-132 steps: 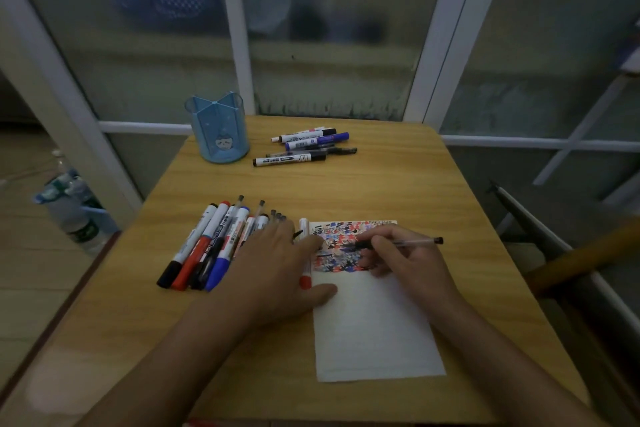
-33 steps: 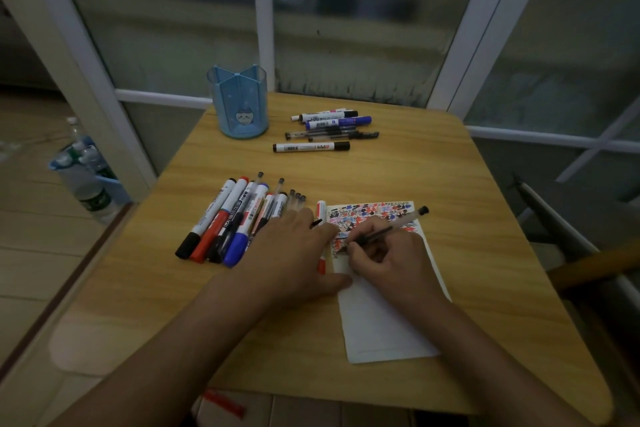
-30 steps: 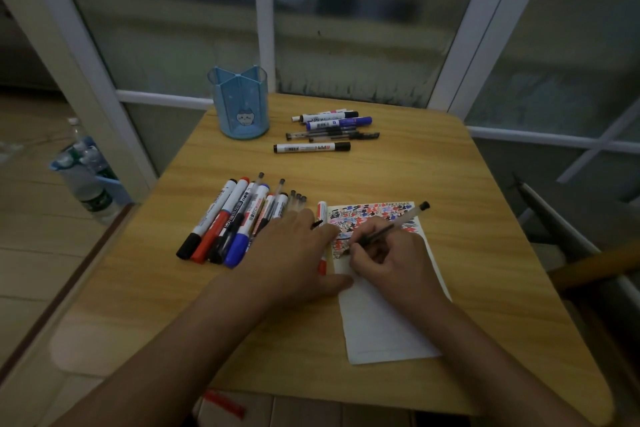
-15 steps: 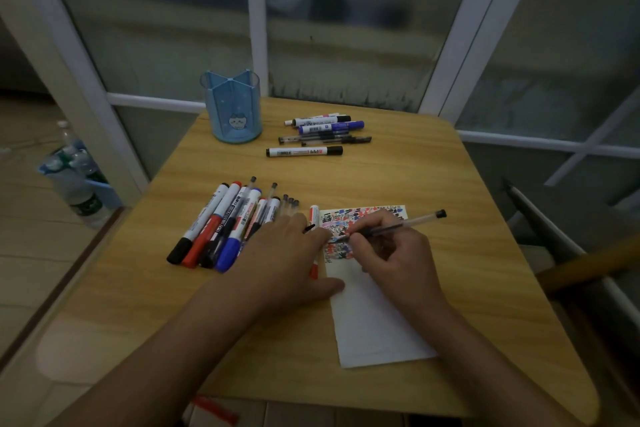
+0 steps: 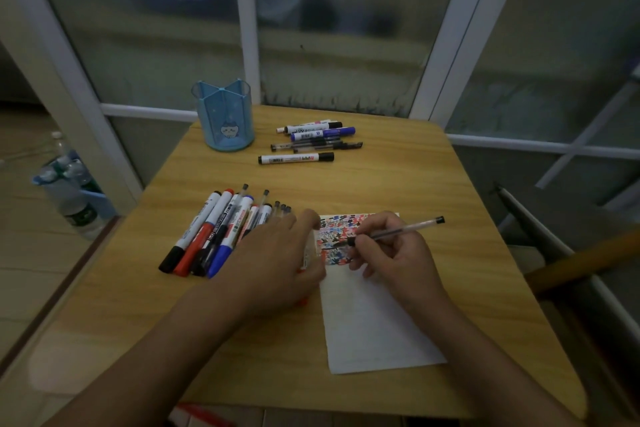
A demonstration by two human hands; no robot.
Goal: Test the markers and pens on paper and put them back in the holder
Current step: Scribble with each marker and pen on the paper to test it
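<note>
Frosted glass panels and white frames back a small wooden table [image 5: 398,184], and we sweep across it from the left. Far left at the back stands the blue holder [image 5: 225,121], upright and with nothing showing inside it. Nearer us lies the fanned bunch of markers [image 5: 214,236], caps pointing towards us on the left. Over its right edge we have the left hand [image 5: 277,263], fingers spread flat, pressing on the left margin of the paper [image 5: 374,322], with a red marker partly hidden beneath the palm. Moving right, the right hand [image 5: 391,256] pinches a clear gel pen [image 5: 398,230], tip down-left on the scribbled patch, tail rising to the upper right. Behind, a second cluster of pens [image 5: 311,142] lies crosswise just to the right of the holder. That holder sits up and to the left, well apart from the writing hand; we reckon the left hand is nearer it, yet the pen is in the right.
</note>
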